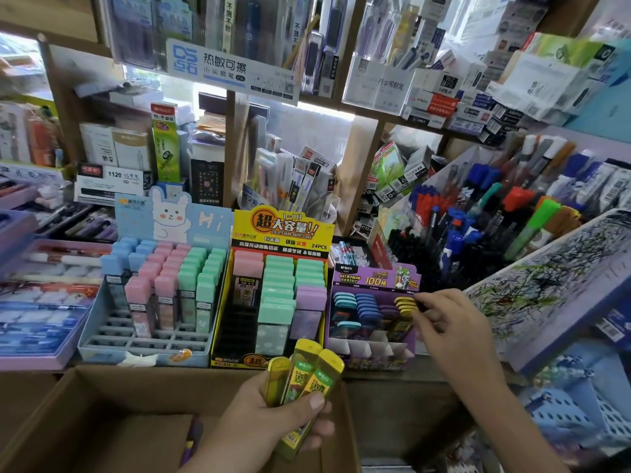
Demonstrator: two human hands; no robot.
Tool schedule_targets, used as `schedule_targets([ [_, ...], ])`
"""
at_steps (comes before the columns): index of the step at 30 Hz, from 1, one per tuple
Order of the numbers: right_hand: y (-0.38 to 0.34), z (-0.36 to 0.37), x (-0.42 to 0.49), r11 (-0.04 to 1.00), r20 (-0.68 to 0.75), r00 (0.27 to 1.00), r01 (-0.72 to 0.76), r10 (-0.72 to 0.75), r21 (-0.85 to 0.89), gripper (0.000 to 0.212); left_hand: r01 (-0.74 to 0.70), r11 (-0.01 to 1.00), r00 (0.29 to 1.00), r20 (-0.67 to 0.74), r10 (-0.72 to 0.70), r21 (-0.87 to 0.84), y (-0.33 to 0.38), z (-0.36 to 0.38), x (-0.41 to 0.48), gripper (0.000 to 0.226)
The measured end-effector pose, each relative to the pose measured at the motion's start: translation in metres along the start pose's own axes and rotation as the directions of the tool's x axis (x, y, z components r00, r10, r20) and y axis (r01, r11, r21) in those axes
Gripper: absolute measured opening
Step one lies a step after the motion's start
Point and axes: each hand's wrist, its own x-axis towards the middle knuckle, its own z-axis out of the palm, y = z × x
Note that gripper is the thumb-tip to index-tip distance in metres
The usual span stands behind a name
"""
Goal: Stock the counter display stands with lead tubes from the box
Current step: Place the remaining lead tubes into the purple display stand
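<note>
Yellow tubes, ends hidden, grasped by left fingers; grip of right fingers unclear.

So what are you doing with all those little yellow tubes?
A person is filling the shop's counter stands with pencil lead tubes. The left hand grips three yellow tubes over the cardboard box. The right hand reaches to the purple stand and seems to pinch a yellow tube in its right-hand row. That stand's front slots are empty, and the blue stand and yellow stand beside it have gaps too.
</note>
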Motion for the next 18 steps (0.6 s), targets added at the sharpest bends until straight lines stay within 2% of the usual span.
schedule_targets([
  [2, -0.009, -0.007, -0.003, 0.991, -0.031, 0.996, -0.085, 0.089, 0.105, 0.016, -0.019, 1.000, 1.000, 0.006, 0.019, 0.021, 0.001, 0.006, 0.004, 0.049],
  [3, -0.015, -0.011, -0.005, 0.969, 0.003, 0.990, -0.140, 0.142, 0.202, 0.012, -0.028, 0.999, 1.000, 0.011, 0.028, 0.026, 0.002, 0.009, 0.005, 0.049],
  [6, -0.039, -0.021, -0.011, 0.785, 0.283, 0.933, -0.343, 0.221, 0.516, 0.007, -0.050, 0.998, 0.998, 0.041, 0.049, 0.034, 0.004, 0.017, 0.010, 0.047],
  [8, -0.049, -0.023, -0.017, 0.704, 0.440, 0.879, -0.432, 0.186, 0.564, 0.017, -0.065, 0.997, 0.996, 0.060, 0.062, 0.047, 0.005, 0.023, 0.012, 0.052],
  [11, -0.055, -0.018, -0.024, 0.634, 0.541, 0.828, -0.498, 0.146, 0.591, 0.022, -0.092, 0.994, 0.994, 0.072, 0.088, 0.053, 0.007, 0.032, 0.016, 0.059],
  [15, -0.053, -0.014, -0.026, 0.582, 0.547, 0.824, -0.518, 0.146, 0.626, 0.018, -0.132, 0.990, 0.986, 0.111, 0.126, 0.049, 0.010, 0.040, 0.018, 0.029],
  [18, -0.047, -0.018, -0.024, 0.542, 0.519, 0.837, -0.521, 0.173, 0.659, 0.016, -0.087, 0.996, 0.992, 0.096, 0.087, -0.003, 0.010, 0.042, 0.020, 0.024],
])
